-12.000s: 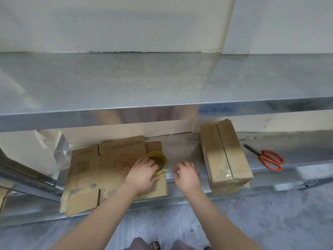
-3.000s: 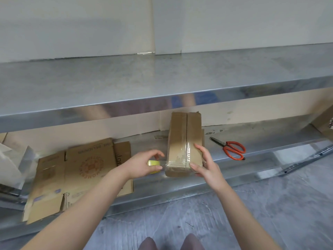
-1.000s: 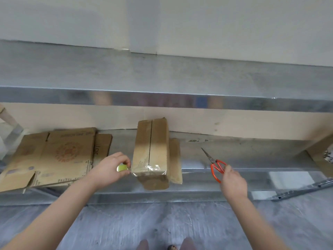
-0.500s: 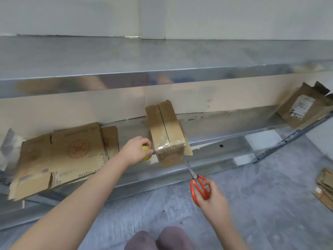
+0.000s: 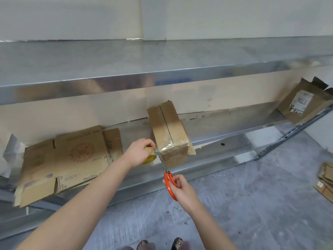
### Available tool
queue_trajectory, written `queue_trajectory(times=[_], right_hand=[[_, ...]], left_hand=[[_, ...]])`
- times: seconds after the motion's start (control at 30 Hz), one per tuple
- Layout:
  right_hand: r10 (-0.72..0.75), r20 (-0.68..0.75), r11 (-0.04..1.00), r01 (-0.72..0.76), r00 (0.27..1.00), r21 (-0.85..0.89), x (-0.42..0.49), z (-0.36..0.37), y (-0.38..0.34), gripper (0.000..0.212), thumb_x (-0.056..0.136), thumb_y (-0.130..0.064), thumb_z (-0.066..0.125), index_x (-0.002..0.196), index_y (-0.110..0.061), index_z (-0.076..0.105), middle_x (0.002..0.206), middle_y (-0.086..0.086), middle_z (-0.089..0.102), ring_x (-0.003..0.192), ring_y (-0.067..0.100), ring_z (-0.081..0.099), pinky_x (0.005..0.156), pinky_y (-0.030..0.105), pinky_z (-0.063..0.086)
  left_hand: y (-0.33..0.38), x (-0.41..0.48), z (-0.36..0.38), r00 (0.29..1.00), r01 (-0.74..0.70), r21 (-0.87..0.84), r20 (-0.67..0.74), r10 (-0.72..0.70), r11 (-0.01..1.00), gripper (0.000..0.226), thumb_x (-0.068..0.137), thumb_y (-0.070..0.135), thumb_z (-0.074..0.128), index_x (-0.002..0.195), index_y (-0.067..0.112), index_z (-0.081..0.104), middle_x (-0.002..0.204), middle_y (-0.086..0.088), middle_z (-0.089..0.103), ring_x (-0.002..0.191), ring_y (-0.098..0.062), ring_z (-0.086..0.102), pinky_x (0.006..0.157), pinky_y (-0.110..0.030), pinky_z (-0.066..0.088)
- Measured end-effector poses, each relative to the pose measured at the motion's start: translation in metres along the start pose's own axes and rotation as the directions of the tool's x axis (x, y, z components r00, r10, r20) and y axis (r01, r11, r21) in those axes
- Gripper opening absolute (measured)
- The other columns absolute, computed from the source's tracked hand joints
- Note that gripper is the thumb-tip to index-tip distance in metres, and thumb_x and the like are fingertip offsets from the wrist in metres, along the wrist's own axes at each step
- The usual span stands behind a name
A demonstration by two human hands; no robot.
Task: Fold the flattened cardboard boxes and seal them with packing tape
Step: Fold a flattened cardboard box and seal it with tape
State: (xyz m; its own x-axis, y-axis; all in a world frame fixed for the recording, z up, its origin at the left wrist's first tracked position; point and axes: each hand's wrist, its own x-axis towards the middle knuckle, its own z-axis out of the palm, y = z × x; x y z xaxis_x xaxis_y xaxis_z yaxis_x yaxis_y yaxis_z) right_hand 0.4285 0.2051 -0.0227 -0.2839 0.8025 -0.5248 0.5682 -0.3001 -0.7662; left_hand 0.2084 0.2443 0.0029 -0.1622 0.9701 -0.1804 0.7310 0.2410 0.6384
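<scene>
A folded cardboard box (image 5: 167, 130) stands on the lower metal shelf (image 5: 225, 129), with clear tape across its near top edge. My left hand (image 5: 138, 153) grips a yellow roll of packing tape (image 5: 149, 157) just left of the box, and a strip of tape runs from the roll to the box. My right hand (image 5: 180, 186) holds orange-handled scissors (image 5: 169, 183), whose blades point up at the stretched tape beside the box's near left corner. Flattened cardboard boxes (image 5: 68, 159) lie on the shelf to the left.
An upper metal shelf (image 5: 162, 58) overhangs the work area. Another cardboard box with a white label (image 5: 304, 103) leans at the far right of the lower shelf. A stack of flat cardboard (image 5: 326, 181) lies on the grey floor at right.
My right hand has raised the scissors from below the shelf edge up to the tape strip between roll and box. My left hand still holds the roll beside the box.
</scene>
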Motion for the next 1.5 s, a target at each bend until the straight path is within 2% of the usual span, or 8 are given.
queue_trajectory(times=[0.13,0.4,0.57,0.73,0.87,1.1,1.37,1.5], right_hand=[[0.001,0.02,1.0,-0.002,1.0,0.001,0.001,0.0,-0.002,0.041,0.086,-0.06,0.06,0.095,-0.02,0.053,0.063,-0.01,0.052,0.064,0.004,0.053,0.063,0.02,0.04],[0.035,0.098,0.998,-0.029,0.995,-0.062,0.001,-0.004,0.003,0.046,0.083,-0.066,0.059,0.098,-0.024,0.05,0.078,-0.002,0.06,0.083,0.013,0.063,0.07,0.024,0.046],[0.045,0.143,0.999,-0.043,0.989,-0.012,-0.003,-0.008,0.004,0.045,0.085,-0.066,0.056,0.103,-0.025,0.048,0.102,0.004,0.067,0.096,0.013,0.062,0.069,0.023,0.045],[0.012,0.14,0.999,-0.016,0.99,0.031,0.001,-0.003,-0.006,0.043,0.087,-0.064,0.054,0.101,-0.023,0.051,0.091,-0.001,0.066,0.087,0.009,0.061,0.073,0.023,0.043],[-0.003,0.114,0.999,-0.003,0.993,0.053,0.009,-0.002,-0.006,0.03,0.095,-0.055,0.049,0.091,-0.025,0.049,0.071,-0.008,0.052,0.067,0.006,0.051,0.063,0.02,0.038],[-0.04,0.087,0.998,0.035,0.995,0.055,0.016,-0.003,-0.005,0.029,0.096,-0.048,0.053,0.091,-0.02,0.052,0.066,-0.009,0.05,0.061,0.005,0.047,0.054,0.015,0.035],[-0.055,0.056,0.998,0.054,0.997,0.018,0.016,-0.001,0.004,0.03,0.096,-0.046,0.053,0.097,-0.016,0.055,0.066,-0.01,0.051,0.062,0.005,0.048,0.052,0.012,0.036],[-0.08,0.044,0.997,0.08,0.996,0.013,0.017,0.002,0.005,0.025,0.096,-0.045,0.054,0.095,-0.02,0.055,0.065,-0.01,0.052,0.061,0.004,0.049,0.051,0.012,0.036]], left_hand=[[-0.001,-0.001,0.001,1.0,0.02,-0.015,0.021,-0.02,1.0,0.017,0.094,0.019,0.049,0.1,0.024,0.064,0.109,0.001,0.059,0.103,-0.014,0.049,0.084,-0.022,0.029],[0.003,-0.005,-0.002,1.0,0.014,0.005,0.018,-0.014,1.0,0.016,0.094,0.017,0.05,0.098,0.022,0.065,0.104,0.002,0.056,0.099,-0.014,0.048,0.081,-0.023,0.03],[0.007,-0.007,-0.002,1.0,0.012,0.012,0.017,-0.012,1.0,0.018,0.092,0.016,0.05,0.099,0.02,0.066,0.102,0.002,0.055,0.099,-0.015,0.048,0.08,-0.022,0.03],[0.009,-0.008,-0.001,1.0,0.006,0.017,0.02,-0.006,1.0,0.018,0.092,0.016,0.05,0.1,0.02,0.066,0.102,0.002,0.055,0.098,-0.014,0.047,0.079,-0.023,0.029],[0.01,-0.008,-0.003,1.0,0.008,0.013,0.03,-0.009,1.0,0.017,0.092,0.016,0.05,0.099,0.02,0.066,0.103,0.002,0.056,0.1,-0.015,0.049,0.08,-0.022,0.03],[0.007,-0.005,-0.009,0.998,0.005,0.01,0.056,-0.006,1.0,0.016,0.093,0.019,0.05,0.096,0.027,0.064,0.105,0.002,0.056,0.1,-0.014,0.049,0.082,-0.026,0.034],[0.004,-0.005,-0.011,1.0,-0.004,0.042,0.013,0.003,0.999,0.016,0.093,0.022,0.052,0.102,0.025,0.065,0.105,0.003,0.054,0.099,-0.013,0.047,0.082,-0.023,0.032],[0.004,-0.005,-0.01,1.0,0.014,0.034,0.019,-0.014,0.999,0.016,0.093,0.024,0.051,0.103,0.027,0.064,0.107,0.004,0.055,0.101,-0.012,0.047,0.083,-0.024,0.033]])
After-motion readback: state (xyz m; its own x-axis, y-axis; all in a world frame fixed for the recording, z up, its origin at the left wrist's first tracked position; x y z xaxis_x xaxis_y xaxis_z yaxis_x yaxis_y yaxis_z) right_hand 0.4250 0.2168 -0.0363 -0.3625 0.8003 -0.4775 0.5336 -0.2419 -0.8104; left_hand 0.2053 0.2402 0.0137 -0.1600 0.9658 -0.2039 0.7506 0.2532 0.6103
